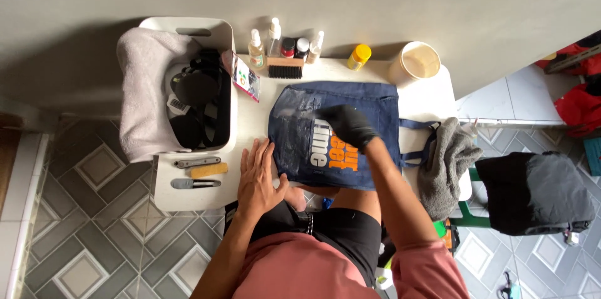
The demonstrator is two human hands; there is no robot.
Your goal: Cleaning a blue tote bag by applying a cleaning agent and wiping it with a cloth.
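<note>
While the bare left hand (258, 177) lies spread flat on the table (250, 120), bracing the denim tote bag (335, 133) at its edge, the black-gloved right hand (346, 125) presses open-palmed upon it, bottles (275, 45) ranged beyond.

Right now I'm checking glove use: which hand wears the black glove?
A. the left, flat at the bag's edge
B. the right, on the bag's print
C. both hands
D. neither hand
B: the right hand wears a black glove and presses on the blue bag over its print, while the left hand lies bare at the bag's edge.
</note>
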